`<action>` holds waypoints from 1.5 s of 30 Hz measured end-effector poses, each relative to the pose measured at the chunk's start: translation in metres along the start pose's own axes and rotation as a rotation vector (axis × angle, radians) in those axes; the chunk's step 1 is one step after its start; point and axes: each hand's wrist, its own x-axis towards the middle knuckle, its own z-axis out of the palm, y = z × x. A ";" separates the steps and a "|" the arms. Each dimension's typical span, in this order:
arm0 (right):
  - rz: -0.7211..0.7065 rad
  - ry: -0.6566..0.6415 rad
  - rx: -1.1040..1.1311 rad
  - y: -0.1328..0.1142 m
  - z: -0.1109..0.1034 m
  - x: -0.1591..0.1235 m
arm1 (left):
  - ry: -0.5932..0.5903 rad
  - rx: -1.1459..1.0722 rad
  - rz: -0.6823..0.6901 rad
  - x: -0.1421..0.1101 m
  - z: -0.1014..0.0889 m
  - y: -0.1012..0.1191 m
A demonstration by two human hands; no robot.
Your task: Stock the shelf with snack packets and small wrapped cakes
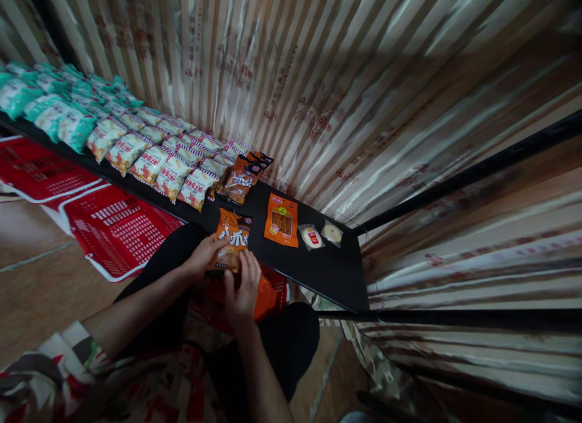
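An orange snack bag (pixel 233 229) with dark corners and white lettering is held between my two hands at the front edge of the black shelf. My left hand (pixel 207 256) grips its left side, fingers over the front. On its lower right, my right hand (pixel 243 283) has its fingers curved against the bag. Just behind it stands a small row of similar orange snack bags (pixel 240 180). To the right, a flat orange packet (pixel 281 220) with a see-through window lies on the shelf. Beside that are two round pale wrapped items (pixel 311 236).
White-and-red snack bags (pixel 168 174) stand in rows along the black shelf (pixel 327 271), with teal bags (pixel 75 126) farther left. Red baskets (pixel 122 223) sit below. Striped sheeting (pixel 273 77) hangs behind, and a black pole (pixel 477 168) crosses the right. An orange packet (pixel 265 299) is below my right hand.
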 end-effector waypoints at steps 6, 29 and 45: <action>0.466 -0.061 0.391 0.008 0.002 0.013 | -0.121 -0.057 -0.035 0.000 -0.007 -0.001; 0.694 0.040 0.819 0.020 0.021 0.047 | -0.099 0.155 0.096 0.003 -0.008 -0.005; 0.676 -0.162 0.955 0.030 0.033 0.086 | -0.112 0.228 0.265 0.041 -0.020 0.017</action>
